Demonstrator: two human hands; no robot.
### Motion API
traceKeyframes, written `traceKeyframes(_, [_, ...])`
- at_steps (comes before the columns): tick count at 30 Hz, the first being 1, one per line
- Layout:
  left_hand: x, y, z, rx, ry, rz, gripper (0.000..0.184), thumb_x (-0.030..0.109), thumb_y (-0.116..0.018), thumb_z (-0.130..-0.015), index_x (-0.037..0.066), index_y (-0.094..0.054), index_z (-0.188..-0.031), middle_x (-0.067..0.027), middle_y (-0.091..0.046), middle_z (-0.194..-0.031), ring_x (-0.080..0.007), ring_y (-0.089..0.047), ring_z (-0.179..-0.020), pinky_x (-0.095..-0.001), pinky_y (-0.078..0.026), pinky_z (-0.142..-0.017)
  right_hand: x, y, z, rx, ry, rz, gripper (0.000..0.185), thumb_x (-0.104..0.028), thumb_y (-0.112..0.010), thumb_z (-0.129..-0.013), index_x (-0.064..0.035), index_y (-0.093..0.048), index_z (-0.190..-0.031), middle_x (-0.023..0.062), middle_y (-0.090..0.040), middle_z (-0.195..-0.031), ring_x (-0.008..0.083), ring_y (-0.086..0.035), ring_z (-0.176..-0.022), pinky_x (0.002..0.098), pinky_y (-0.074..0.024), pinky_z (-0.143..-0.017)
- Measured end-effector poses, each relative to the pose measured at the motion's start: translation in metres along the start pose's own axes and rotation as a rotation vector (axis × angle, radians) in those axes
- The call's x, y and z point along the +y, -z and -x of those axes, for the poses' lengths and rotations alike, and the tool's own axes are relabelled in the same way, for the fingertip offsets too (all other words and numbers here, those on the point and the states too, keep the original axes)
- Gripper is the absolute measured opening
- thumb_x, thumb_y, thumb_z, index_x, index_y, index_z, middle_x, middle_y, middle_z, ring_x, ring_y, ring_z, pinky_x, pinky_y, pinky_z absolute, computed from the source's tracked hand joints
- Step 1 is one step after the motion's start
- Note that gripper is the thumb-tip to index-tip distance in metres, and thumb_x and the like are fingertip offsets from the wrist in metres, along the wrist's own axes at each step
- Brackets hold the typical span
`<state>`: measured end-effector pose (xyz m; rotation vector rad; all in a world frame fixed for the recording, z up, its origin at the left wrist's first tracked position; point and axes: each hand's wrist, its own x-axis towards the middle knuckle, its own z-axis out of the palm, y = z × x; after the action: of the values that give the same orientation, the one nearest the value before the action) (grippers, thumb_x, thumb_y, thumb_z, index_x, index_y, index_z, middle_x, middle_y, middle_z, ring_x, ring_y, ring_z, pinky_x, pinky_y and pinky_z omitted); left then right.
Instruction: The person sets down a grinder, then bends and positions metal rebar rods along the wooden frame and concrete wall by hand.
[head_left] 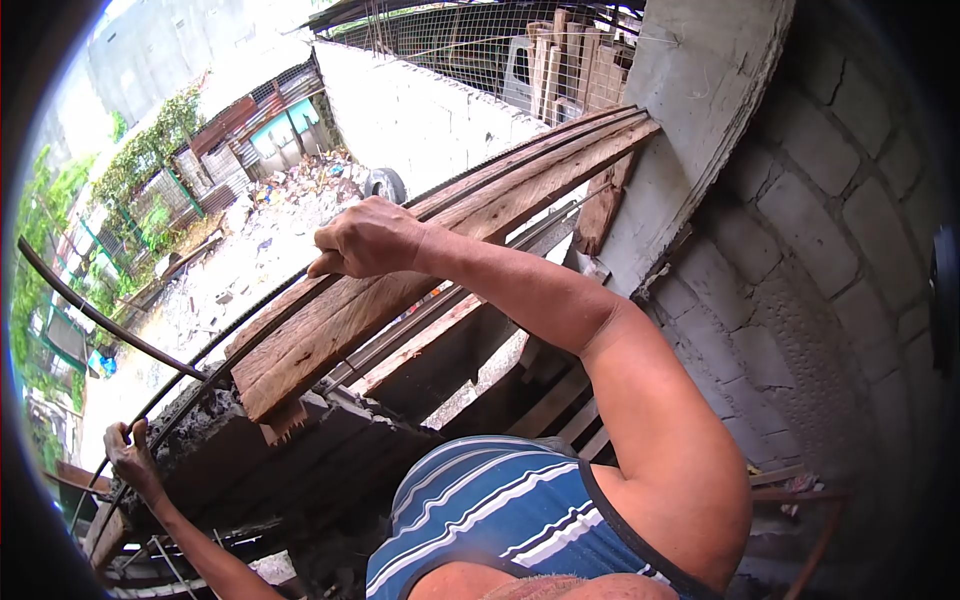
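Observation:
Long dark reinforcing bars run along the top of a wooden beam and on past its near end at the lower left. My right hand is closed over the bars above the middle of the beam, its thumb and fingers pressed together. Lower left, my left hand has its fingers curled around the bars near the rough concrete edge. Another dark bar slants in from the left and meets them between the beam's end and my left hand.
A concrete column stands at the beam's far end, beside a grey block wall on the right. Beyond the opening lie rubble, a tyre and a white wall topped with wire mesh.

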<state>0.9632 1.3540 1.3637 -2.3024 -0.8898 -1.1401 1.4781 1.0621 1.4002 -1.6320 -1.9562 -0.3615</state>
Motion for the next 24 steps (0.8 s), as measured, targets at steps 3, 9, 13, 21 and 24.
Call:
traceKeyframes(3, [-0.0007,-0.0006,0.0005,-0.002,0.016,0.003,0.045,0.042,-0.068,-0.091,0.000,-0.055,-0.090,-0.0120,-0.052,-0.081,-0.0280,-0.051,-0.071,-0.0408,-0.043,-0.066,-0.0003,0.0002,0.0005,0.002,-0.001,0.001,0.045,-0.046,-0.067,-0.091,-0.0060,-0.059,-0.072,0.0178,-0.062,-0.062,0.0396,-0.066,-0.065,0.0484,-0.0493,-0.058])
traceKeyframes(9, [-0.0031,-0.0028,0.0018,0.000,0.015,-0.002,0.046,0.043,-0.068,-0.091,0.000,-0.054,-0.090,-0.0125,-0.051,-0.081,-0.0285,-0.051,-0.071,-0.0411,-0.043,-0.066,0.0000,0.0009,0.0001,0.003,0.005,-0.013,0.046,-0.045,-0.068,-0.090,-0.0056,-0.058,-0.071,0.0186,-0.061,-0.062,0.0403,-0.066,-0.065,0.0486,-0.0488,-0.058])
traceKeyframes(13, [-0.0034,-0.0024,0.0018,-0.017,0.030,-0.013,0.048,0.045,-0.066,-0.091,-0.001,-0.054,-0.091,-0.0130,-0.051,-0.081,-0.0290,-0.051,-0.072,-0.0415,-0.043,-0.066,0.0008,-0.0007,0.0007,0.016,0.012,-0.013,0.046,-0.045,-0.069,-0.090,-0.0054,-0.058,-0.070,0.0185,-0.060,-0.062,0.0402,-0.066,-0.065,0.0484,-0.0490,-0.058])
traceKeyframes(21, [-0.0023,-0.0033,0.0012,0.002,0.015,-0.022,0.050,0.048,-0.065,-0.091,-0.001,-0.053,-0.089,-0.0130,-0.050,-0.079,-0.0293,-0.049,-0.071,-0.0421,-0.042,-0.065,0.0003,0.0000,0.0006,0.031,0.023,0.002,0.045,-0.045,-0.069,-0.090,-0.0056,-0.057,-0.071,0.0180,-0.060,-0.062,0.0396,-0.066,-0.065,0.0474,-0.0492,-0.058])
traceKeyframes(24, [-0.0048,-0.0047,0.0020,0.006,0.012,-0.022,0.050,0.047,-0.066,-0.091,0.000,-0.052,-0.088,-0.0128,-0.048,-0.078,-0.0293,-0.048,-0.069,-0.0425,-0.042,-0.065,0.0004,-0.0007,0.0008,0.036,0.023,0.000,0.045,-0.045,-0.069,-0.089,-0.0058,-0.057,-0.071,0.0179,-0.060,-0.062,0.0393,-0.066,-0.065,0.0473,-0.0491,-0.057])
